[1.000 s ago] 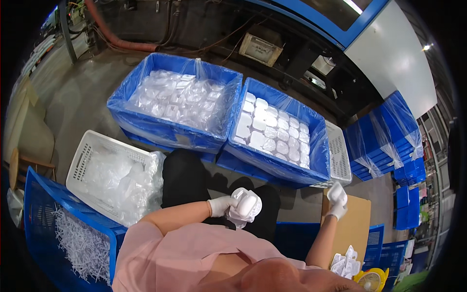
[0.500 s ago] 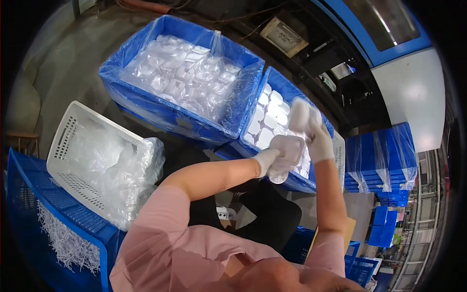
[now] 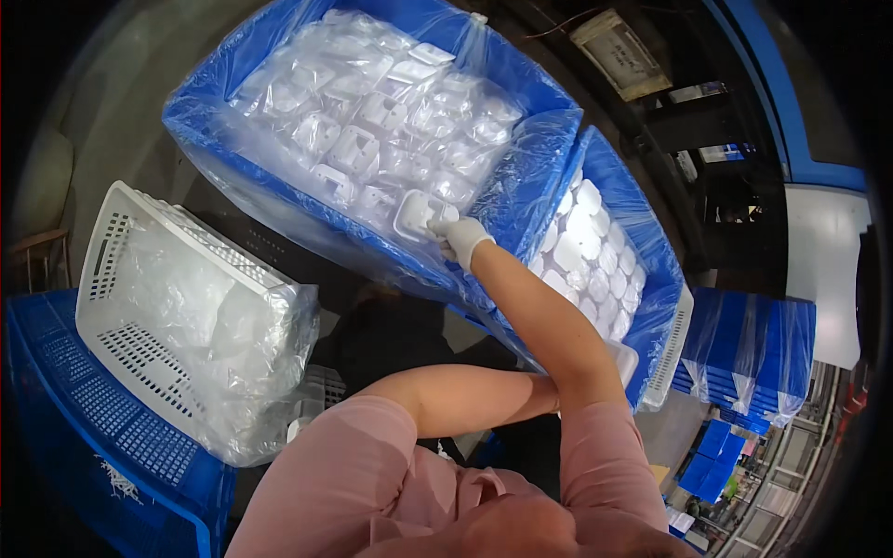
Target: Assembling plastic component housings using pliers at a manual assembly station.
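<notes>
My right hand (image 3: pixel 462 242), in a white glove, reaches across into the left blue bin. Its fingers are closed on the edge of a white rounded-square plastic housing (image 3: pixel 416 215), which lies low over the bagged pieces at the bin's near side. My left forearm (image 3: pixel 470 395) passes under my right arm, and that hand is hidden behind it. Just past the crossing shows a pale plastic piece (image 3: pixel 625 361) at the near edge of the second bin; whether my left hand holds it cannot be made out.
The left bin (image 3: pixel 219 153), lined with clear film, holds many bagged white pieces. The right bin (image 3: pixel 642 209) holds rows of bare white ones. A white basket (image 3: pixel 98 270) with clear bags stands at left, by a blue crate (image 3: pixel 84 372). Blue stacked boxes (image 3: pixel 744 349) stand at right.
My right hand has swung left from over the right bin into the left bin with a white housing. My left hand has gone out of sight behind my right arm. The view has shifted.
</notes>
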A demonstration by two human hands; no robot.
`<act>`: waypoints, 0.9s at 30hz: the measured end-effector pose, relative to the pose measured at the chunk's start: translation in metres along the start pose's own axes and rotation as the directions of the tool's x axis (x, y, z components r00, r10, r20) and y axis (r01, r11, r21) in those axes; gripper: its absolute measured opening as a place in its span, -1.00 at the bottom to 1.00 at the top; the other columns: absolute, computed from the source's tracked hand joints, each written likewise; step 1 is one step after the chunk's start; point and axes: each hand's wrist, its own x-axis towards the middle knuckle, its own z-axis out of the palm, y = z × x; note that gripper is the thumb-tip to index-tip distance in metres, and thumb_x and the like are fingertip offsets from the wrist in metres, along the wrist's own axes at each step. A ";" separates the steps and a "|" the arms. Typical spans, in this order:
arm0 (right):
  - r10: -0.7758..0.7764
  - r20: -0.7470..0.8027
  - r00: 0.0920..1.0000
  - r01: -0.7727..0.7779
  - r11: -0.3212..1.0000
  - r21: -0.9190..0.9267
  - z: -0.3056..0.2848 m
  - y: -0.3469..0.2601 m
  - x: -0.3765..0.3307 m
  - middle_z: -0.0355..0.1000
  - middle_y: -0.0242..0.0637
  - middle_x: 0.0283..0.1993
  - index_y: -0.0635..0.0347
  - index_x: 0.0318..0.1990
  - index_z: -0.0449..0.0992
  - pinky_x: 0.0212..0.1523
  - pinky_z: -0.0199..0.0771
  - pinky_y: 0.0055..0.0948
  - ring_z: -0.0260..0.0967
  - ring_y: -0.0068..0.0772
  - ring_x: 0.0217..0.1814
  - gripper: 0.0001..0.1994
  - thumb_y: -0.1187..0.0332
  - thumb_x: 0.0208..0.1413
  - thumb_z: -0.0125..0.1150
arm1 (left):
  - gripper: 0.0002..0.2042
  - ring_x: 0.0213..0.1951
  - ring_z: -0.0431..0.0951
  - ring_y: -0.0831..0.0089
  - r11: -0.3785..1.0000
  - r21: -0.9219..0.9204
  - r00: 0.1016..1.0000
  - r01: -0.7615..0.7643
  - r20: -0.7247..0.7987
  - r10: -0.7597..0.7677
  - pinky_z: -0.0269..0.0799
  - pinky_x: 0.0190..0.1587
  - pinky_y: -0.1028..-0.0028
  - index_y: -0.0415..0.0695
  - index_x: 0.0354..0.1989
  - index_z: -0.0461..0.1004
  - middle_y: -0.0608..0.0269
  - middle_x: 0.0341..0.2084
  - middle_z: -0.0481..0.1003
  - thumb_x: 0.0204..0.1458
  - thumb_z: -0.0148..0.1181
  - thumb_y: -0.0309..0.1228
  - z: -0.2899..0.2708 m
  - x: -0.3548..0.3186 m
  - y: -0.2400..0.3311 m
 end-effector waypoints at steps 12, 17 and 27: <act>0.040 -0.082 0.996 -0.068 0.925 -0.374 0.001 0.033 0.007 0.51 -0.09 -0.21 0.47 -0.15 0.50 -0.18 0.37 -0.45 0.46 -0.33 -0.21 -0.41 0.03 -0.15 0.33 | -0.66 -0.16 0.50 0.29 0.937 -0.306 0.986 0.169 0.043 -0.164 0.45 -0.30 0.35 -0.19 -0.06 0.39 0.17 -0.15 0.45 0.08 0.04 -0.23 -0.047 0.036 -0.065; 0.000 -0.171 0.985 -0.100 0.812 -0.575 0.004 0.023 -0.005 0.49 0.01 -0.18 0.50 -0.16 0.50 -0.13 0.37 -0.42 0.47 -0.23 -0.13 -0.33 -0.07 -0.17 0.28 | -0.66 -0.13 0.49 0.29 0.887 -0.397 0.972 0.235 0.094 -0.215 0.45 -0.27 0.35 -0.17 -0.06 0.39 0.18 -0.11 0.45 0.08 0.03 -0.21 -0.057 0.057 -0.061; -0.014 -0.141 0.990 -0.064 0.843 -0.534 0.011 -0.005 -0.040 0.48 0.03 -0.28 0.49 -0.25 0.52 -0.45 0.46 -0.40 0.49 -0.28 -0.42 -0.47 0.05 -0.11 0.26 | -0.65 -0.06 0.46 0.27 0.771 -0.542 0.942 0.335 0.198 -0.270 0.44 -0.21 0.37 -0.15 -0.04 0.39 0.21 -0.04 0.43 0.09 0.02 -0.18 -0.064 0.093 -0.045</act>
